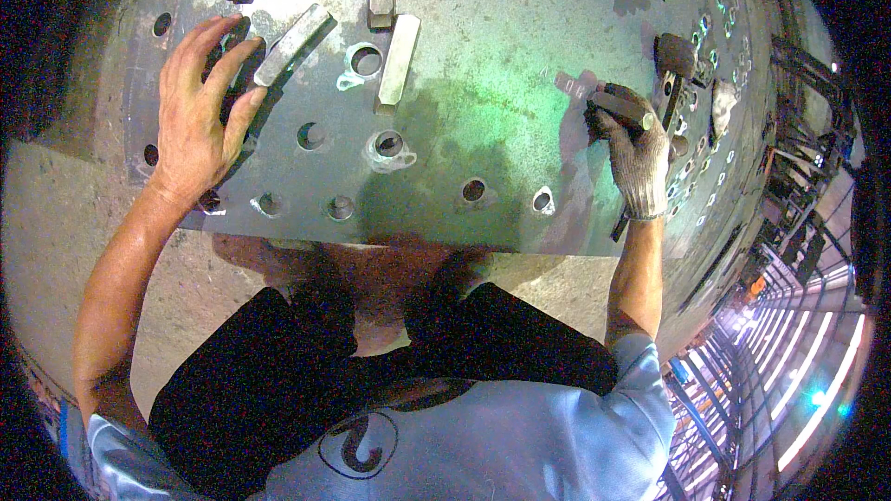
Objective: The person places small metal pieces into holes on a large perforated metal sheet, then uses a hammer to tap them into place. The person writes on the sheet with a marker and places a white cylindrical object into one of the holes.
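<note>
My bare left hand (195,102) is over the left part of a steel plate (445,111), fingers spread and curved. Its thumb tip is close to the lower end of a short metal bar (295,44); whether they touch I cannot tell. My right hand (640,153), in a knitted work glove, is closed round a short dark cylindrical tool (620,111) with a pale round end. A small pale, squarish piece (574,83) shows just past those fingers. Behind the gloved hand, a dark hammer (675,57) shows its head, its handle partly hidden by the hand.
More metal bars (399,60) lie on the plate's far left half. Round holes (366,61), several with pale rough rims, pierce the plate. A pale crumpled lump (723,108) sits at the right. The plate's near edge (436,248) runs before my knees.
</note>
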Demonstrator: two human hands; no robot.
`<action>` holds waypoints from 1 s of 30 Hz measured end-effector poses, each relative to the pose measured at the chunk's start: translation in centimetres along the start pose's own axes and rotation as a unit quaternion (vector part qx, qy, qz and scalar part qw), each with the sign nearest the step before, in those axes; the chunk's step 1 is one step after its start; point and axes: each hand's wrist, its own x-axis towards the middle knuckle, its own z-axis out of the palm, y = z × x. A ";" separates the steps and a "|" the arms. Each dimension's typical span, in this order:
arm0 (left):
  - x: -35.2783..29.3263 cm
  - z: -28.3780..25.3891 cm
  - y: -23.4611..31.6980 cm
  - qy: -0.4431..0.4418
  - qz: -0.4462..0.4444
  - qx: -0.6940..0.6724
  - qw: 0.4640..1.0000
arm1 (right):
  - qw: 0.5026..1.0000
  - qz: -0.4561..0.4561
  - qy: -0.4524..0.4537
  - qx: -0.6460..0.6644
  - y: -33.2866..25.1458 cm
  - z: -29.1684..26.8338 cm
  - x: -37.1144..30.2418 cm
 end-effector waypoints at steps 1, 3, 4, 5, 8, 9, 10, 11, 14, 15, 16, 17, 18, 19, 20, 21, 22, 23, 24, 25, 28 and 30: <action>0.0 0.0 0.0 0.000 0.001 0.001 1.000 | 1.000 -0.005 0.000 -0.007 -0.1 0.0 0.0; 0.1 -0.1 0.1 0.002 -0.003 -0.006 1.000 | 1.000 -0.014 0.001 -0.020 -0.2 -0.1 0.0; 0.1 -0.1 0.2 0.003 -0.005 -0.009 1.000 | 1.000 -0.009 -0.002 -0.013 -0.1 0.0 0.0; 0.1 -0.1 0.2 0.002 -0.006 -0.007 1.000 | 1.000 -0.003 -0.004 -0.005 0.1 0.0 -0.1; 0.1 0.0 0.1 0.003 -0.005 -0.004 1.000 | 1.000 -0.008 0.000 -0.016 0.8 -0.1 -0.1; 0.1 0.0 0.1 0.005 -0.003 -0.005 1.000 | 1.000 -0.013 0.004 -0.025 1.0 -0.2 -0.1; 0.1 0.0 0.1 0.005 -0.001 -0.005 1.000 | 0.999 -0.017 0.006 -0.033 1.1 -0.2 0.0; 0.2 0.0 0.1 0.005 -0.001 -0.004 1.000 | 0.999 -0.020 0.008 -0.041 1.1 -0.2 0.0; 0.0 0.0 0.0 0.007 -0.003 -0.005 1.000 | 0.998 -0.033 0.007 -0.061 1.1 -0.1 -0.1; -0.2 0.1 0.0 0.009 -0.005 -0.007 1.000 | 0.997 -0.038 0.004 -0.067 1.0 -0.1 -0.1; -0.1 0.1 0.0 0.009 -0.004 -0.009 1.000 | 0.998 -0.026 0.004 -0.048 1.1 -0.1 -0.1; 0.0 0.1 0.0 0.008 -0.003 -0.009 1.000 | 0.999 -0.013 0.004 -0.030 1.1 -0.1 -0.1; 0.1 0.0 0.1 0.008 -0.002 -0.009 1.000 | 1.000 -0.001 0.004 -0.012 1.1 -0.1 -0.1; 0.1 0.0 0.1 0.008 -0.001 -0.008 1.000 | 1.000 -0.008 0.005 -0.017 1.0 -0.1 -0.2; 0.1 0.0 0.1 0.009 -0.001 -0.009 1.000 | 1.000 -0.014 0.006 -0.023 1.0 -0.1 -0.2; 0.1 0.0 0.1 0.010 -0.001 -0.010 1.000 | 0.999 -0.021 0.008 -0.028 1.0 -0.1 -0.2; 0.0 0.1 0.0 0.011 -0.002 -0.011 1.000 | 0.999 -0.022 0.007 -0.028 1.1 -0.1 -0.1; 0.0 0.1 0.0 0.011 -0.003 -0.009 1.000 | 0.999 -0.023 0.007 -0.028 1.2 -0.1 -0.1; -0.1 0.2 0.0 0.011 -0.004 -0.006 1.000 | 0.999 -0.024 0.007 -0.028 1.2 -0.1 0.0; -0.1 0.2 -0.1 0.011 -0.004 -0.003 1.000 | 0.999 -0.023 0.006 -0.027 1.2 -0.1 0.0; -0.1 0.2 0.0 0.010 -0.002 -0.011 1.000 | 1.000 -0.021 0.006 -0.023 1.2 0.0 -0.1; -0.1 0.2 -0.1 0.011 -0.003 -0.006 1.000 | 1.000 -0.022 0.011 -0.017 1.5 0.0 -0.1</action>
